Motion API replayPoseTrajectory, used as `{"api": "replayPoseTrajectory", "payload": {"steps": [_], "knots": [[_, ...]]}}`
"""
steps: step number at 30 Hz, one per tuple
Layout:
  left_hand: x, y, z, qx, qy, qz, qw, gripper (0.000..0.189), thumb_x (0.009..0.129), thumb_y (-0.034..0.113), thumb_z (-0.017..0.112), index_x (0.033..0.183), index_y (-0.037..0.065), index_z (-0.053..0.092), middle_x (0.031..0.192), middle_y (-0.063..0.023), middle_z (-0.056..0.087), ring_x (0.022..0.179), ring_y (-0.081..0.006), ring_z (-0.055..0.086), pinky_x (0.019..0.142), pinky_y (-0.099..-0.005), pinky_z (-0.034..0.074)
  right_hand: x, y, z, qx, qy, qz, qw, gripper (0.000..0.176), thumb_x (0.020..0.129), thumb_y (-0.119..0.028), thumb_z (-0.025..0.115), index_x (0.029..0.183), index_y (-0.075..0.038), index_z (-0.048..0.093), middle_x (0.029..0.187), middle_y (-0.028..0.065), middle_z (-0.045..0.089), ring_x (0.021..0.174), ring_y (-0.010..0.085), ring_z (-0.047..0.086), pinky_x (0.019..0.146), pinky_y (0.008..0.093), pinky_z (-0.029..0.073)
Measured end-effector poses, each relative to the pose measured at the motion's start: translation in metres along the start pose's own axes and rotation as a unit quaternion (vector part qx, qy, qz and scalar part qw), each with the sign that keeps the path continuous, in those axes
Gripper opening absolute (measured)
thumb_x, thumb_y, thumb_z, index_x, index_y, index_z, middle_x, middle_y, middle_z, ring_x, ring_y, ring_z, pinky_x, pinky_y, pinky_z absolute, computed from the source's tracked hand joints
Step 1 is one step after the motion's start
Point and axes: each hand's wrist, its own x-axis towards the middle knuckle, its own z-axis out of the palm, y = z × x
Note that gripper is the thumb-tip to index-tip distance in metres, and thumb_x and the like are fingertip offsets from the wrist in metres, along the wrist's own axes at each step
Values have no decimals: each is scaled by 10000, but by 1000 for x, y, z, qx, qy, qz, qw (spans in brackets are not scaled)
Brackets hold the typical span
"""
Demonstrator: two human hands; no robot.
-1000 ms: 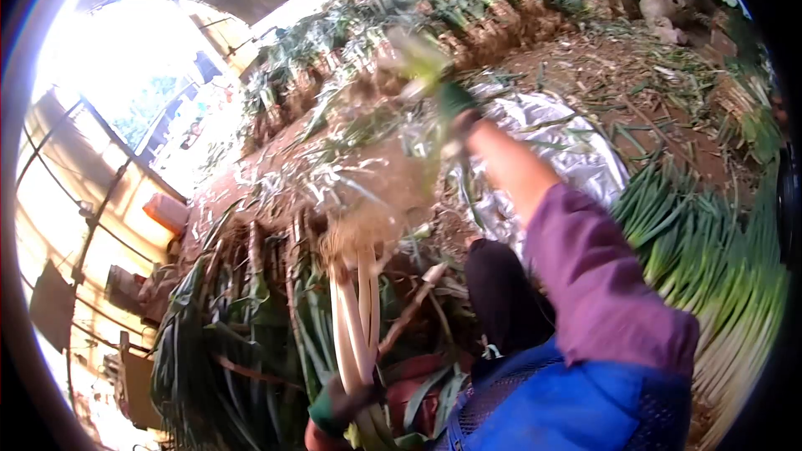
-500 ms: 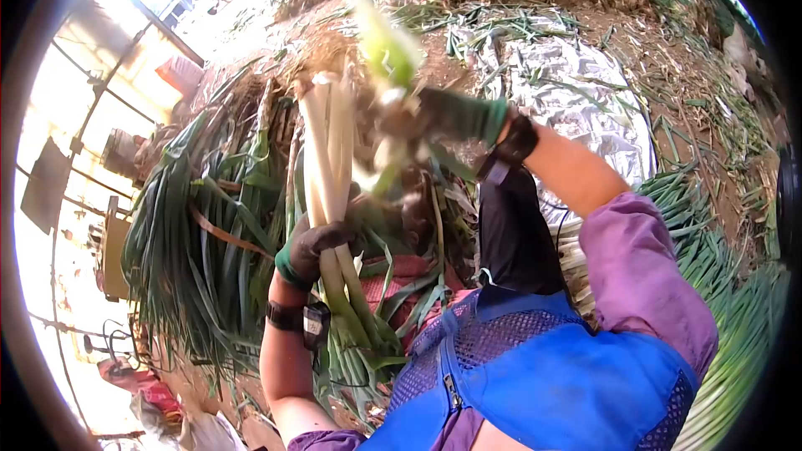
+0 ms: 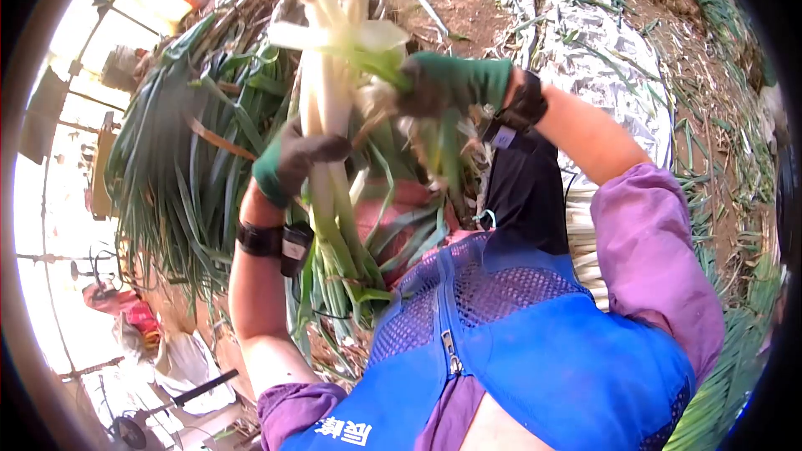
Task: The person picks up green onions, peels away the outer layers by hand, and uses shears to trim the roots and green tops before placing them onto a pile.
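Observation:
My left hand, in a dark glove with a green cuff, is wrapped round a few green onions. Their white stalks point up toward the roots at the top of the view, and the green leaves hang down beside my vest. My right hand, gloved the same way, is closed on a loose green onion leaf that is pale and green and blurred by motion. This leaf crosses in front of the white stalks. The fingertips of my right hand are partly smeared.
A large heap of green onions lies at the left. White sheeting strewn with leaf scraps covers ground at the right. More green onions lie low at the right, and white stalks show beside my dark-clothed leg.
The view has shifted, and the bunch in my left hand now sits higher in it. My right hand has come down slightly, its leaf swinging from upright to across the stalks.

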Motion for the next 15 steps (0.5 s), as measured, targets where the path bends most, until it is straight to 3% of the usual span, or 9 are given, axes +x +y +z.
{"api": "replayPoseTrajectory", "payload": {"steps": [2, 3, 5, 6, 7, 9, 10, 11, 15], "knots": [[-1, -9, -17, -46, 3, 100, 994, 638, 762, 153, 737, 1320, -43, 497, 1035, -153, 691, 918, -227, 684, 928, -342, 528, -11, 26, -39, -441, -4, -74, 895, 96, 951, -101, 559, 942, -87, 653, 710, -1, 614, 612, 113, 579, 609, 276, 542], [-10, -4, -26, -86, 10, 84, 993, 654, 770, 155, 742, 1336, -38, 479, 1042, -159, 689, 966, -259, 682, 967, -379, 517, -24, -5, -56, -480, 72, 21, 874, 125, 946, -117, 526, 869, -99, 622, 679, 36, 580, 599, 131, 568, 576, 311, 530], [-24, 1, -57, -127, 31, 89, 987, 731, 797, 185, 758, 1402, -28, 409, 1074, -167, 678, 1014, -288, 677, 990, -420, 519, -61, 103, -124, -560, 253, -3, 789, 137, 922, -121, 528, 869, -86, 649, 695, 36, 609, 621, 181, 613, 555, 346, 514], [-36, 17, -56, -136, 89, 122, 979, 555, 775, 177, 757, 1241, -56, 564, 1018, -159, 685, 946, -278, 689, 939, -381, 541, -76, 59, -129, -212, 359, 244, 876, 185, 955, -151, 516, 992, -63, 675, 887, 64, 687, 751, 185, 659, 620, 316, 542], [-45, 19, -83, -96, 109, 122, 982, 602, 791, 192, 759, 1289, -41, 514, 1013, -140, 676, 955, -253, 678, 915, -350, 544, -101, 80, -146, -319, 362, 192, 855, 156, 925, -146, 555, 984, -69, 678, 852, 65, 688, 714, 201, 653, 644, 330, 560], [-65, 56, -68, -108, 191, 189, 957, 551, 823, 206, 725, 1278, -16, 510, 979, -95, 659, 868, -209, 648, 884, -312, 531, -109, 98, -157, -81, 453, 122, 879, 155, 890, -131, 611, 1011, -77, 692, 850, 75, 697, 723, 206, 661, 709, 332, 588], [-70, 56, -103, -106, 194, 203, 954, 481, 854, 194, 684, 1259, -8, 521, 971, -99, 662, 888, -210, 646, 888, -301, 519, -109, 89, -146, 271, 482, 101, 827, 183, 884, -120, 628, 1046, -81, 704, 885, 84, 705, 769, 195, 675, 749, 320, 598], [-77, 64, -112, -132, 181, 208, 952, 435, 869, 190, 668, 1239, 3, 537, 960, -98, 664, 901, -210, 648, 883, -300, 516, -96, 42, -111, 190, 427, 158, 870, 175, 862, -130, 683, 1017, -52, 707, 997, 107, 703, 956, 214, 685, 826, 329, 595], [-87, 111, -105, -131, 311, 222, 915, 251, 900, 210, 653, 1074, 30, 622, 891, -86, 646, 868, -204, 641, 816, -325, 522, -45, -21, -26, 126, 92, -7, 988, 276, 935, -205, 655, 1136, -18, 633, 884, 52, 675, 718, 122, 645, 609, 260, 561]]}}
